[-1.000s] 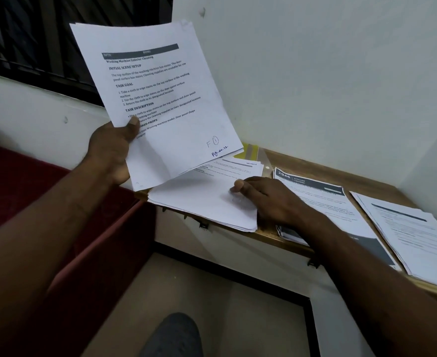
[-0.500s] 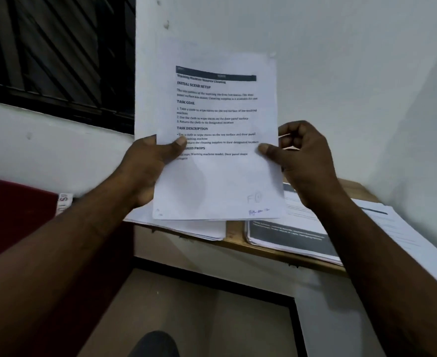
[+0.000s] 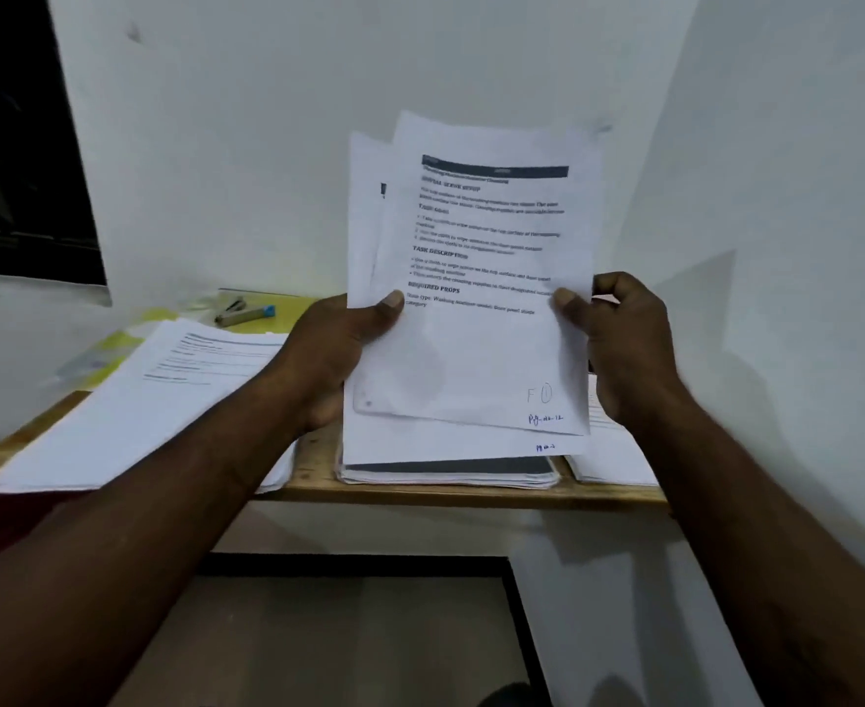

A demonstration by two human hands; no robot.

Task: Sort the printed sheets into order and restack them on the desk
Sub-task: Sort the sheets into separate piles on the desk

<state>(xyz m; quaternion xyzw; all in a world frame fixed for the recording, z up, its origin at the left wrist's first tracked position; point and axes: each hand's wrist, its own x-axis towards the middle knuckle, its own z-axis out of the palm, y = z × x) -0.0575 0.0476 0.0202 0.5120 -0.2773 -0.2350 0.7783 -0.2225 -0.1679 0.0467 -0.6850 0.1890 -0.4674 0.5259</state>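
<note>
Left end of the pale wooden bench [image 3: 420, 494]: a loose, fanned stack of white printed sheets [image 3: 139, 400] overhangs the bench's front edge and lies on a yellow-green plastic folder [image 3: 114, 349]. Its edges are not squared, so I judge it a pile awaiting sorting. Back of the bench, left of middle: what looks like a small grey metal stapler with a blue end [image 3: 244, 313] lies flat, apart from the paper, probably kept there for binding. Above the bench's middle: the left hand [image 3: 326, 359] and right hand [image 3: 629, 349] hold a thin sheaf of white printed sheets [image 3: 471, 349] near upright and clear of the bench. The left thumb presses on the front face at the left margin, with the other left fingers hidden behind the paper. The right thumb pinches the right margin, with the right fingers [image 3: 619, 293] curled behind. Both hands are thus clamped on the sheaf. The front sheet sits skewed against the one behind, so the handwritten marks at both bottom right corners show; I judge it is held this way to compare page numbers. On the bench's middle, under the sheaf: a squared stack of sheets with a dark grey band [image 3: 451, 469]. Right end of the bench: another white paper stack [image 3: 616, 451], partly hidden by the right hand. Restacking is not yet done.
</note>
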